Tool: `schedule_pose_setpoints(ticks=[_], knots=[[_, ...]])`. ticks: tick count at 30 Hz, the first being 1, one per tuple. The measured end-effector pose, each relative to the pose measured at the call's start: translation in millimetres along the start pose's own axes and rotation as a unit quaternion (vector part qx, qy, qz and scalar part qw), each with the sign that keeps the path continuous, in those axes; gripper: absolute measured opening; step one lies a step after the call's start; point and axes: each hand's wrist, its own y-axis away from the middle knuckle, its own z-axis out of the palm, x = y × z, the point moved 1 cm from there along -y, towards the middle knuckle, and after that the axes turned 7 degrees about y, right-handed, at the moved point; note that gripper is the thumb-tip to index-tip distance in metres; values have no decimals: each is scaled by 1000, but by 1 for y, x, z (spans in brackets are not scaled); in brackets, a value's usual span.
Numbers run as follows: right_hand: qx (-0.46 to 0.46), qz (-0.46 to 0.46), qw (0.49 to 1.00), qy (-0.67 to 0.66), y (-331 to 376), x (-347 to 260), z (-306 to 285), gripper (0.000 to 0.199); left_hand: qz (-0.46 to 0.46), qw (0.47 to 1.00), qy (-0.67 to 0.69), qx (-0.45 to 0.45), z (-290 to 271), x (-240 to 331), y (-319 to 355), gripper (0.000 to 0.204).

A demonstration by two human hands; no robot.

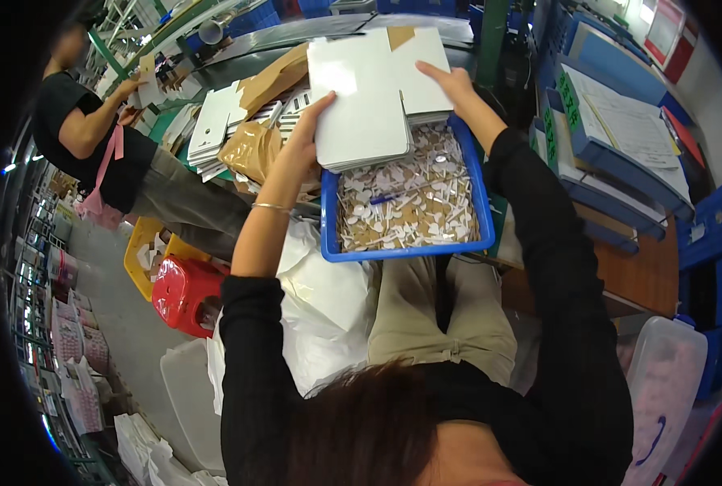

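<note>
A stack of flat white card sheets (359,121) with rounded corners lies over the far part of a blue plastic tray (326,235). My left hand (302,134) grips its left edge, thumb on top and the other fingers hidden beneath. At the upper right, my right hand (450,85) holds the right-hand part of the stacked white cards (425,93), its thumb side on the top face. A brown patch shows at the cards' far edge. Small white paper offcuts (409,215) cover the tray's brown bottom, with a blue pen (387,197) among them.
More white card stacks (208,134) and brown paper (251,150) lie left of the tray. Blue file trays with papers (620,130) stand on a wooden desk (644,271) at right. Another person (106,138), a red stool (184,293) and a yellow crate (140,259) are at left.
</note>
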Motion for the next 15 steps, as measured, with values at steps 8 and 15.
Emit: schedule_pose_setpoints(ticks=[8,15], knots=[[58,-76,924,370,-56,62,9,52,165,905,-384,83,-8,-54,-63,44],[89,-23,936,341,-47,60,26,45,224,843,-459,172,14,-59,-57,43]])
